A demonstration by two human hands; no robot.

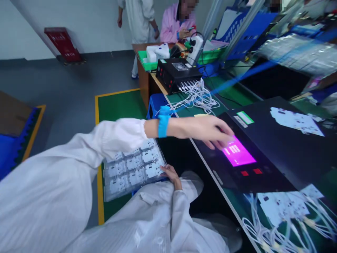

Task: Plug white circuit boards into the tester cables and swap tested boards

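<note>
Glowing beneath fingers (222, 140) (left): screen (243, 156)

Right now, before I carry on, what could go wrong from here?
The right hand holds the tray near one corner, so it might tip and shift its white boards.
The left hand is over the lit screen; a stray touch could register.
The loose white cables near the table's edge could snag if brushed.
</note>
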